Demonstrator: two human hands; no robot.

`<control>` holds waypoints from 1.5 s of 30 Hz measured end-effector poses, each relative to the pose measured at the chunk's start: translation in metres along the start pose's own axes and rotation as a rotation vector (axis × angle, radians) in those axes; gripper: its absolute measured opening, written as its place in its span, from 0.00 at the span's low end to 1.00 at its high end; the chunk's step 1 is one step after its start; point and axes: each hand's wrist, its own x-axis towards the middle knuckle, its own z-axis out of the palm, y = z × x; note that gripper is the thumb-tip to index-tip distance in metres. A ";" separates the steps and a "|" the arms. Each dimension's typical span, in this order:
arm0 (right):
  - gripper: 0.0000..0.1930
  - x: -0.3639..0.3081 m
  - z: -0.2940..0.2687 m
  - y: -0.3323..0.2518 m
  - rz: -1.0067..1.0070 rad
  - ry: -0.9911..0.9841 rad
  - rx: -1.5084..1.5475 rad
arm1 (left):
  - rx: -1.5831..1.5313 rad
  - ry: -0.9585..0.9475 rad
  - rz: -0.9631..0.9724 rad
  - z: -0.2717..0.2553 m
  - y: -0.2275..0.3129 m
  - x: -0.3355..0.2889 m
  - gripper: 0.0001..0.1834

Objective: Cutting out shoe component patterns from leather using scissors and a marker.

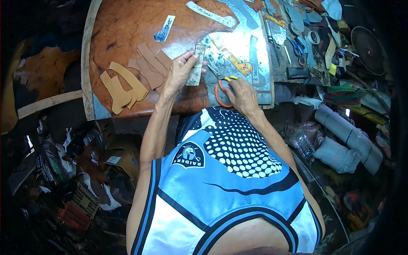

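Well, left hand [181, 69] holding strip [196, 73], right hand [243, 94] at orange handle [216, 94]

Cut pieces [131, 77] on the table [123, 25], left of the strip [197, 70]; scissors [296, 46] farther right.

Mottled strip [196, 75] partly hidden by fingers [191, 61] of the left hand [179, 69]

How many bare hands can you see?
2. The bare left hand holds a worn, greyish, flat rectangular strip; the bare right hand is farther right, at an orange, curved handle. None seem hidden.
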 end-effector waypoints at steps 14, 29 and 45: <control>0.23 0.003 -0.031 -0.006 0.280 -0.294 0.213 | 0.049 -0.047 -0.002 -0.006 0.009 -0.001 0.18; 0.34 -0.014 -0.070 0.002 0.563 -0.473 1.351 | 0.470 -0.332 -0.082 -0.014 0.065 0.003 0.17; 0.30 0.013 -0.069 -0.040 0.303 -0.352 0.837 | 0.600 -0.524 -0.096 -0.001 0.090 0.007 0.19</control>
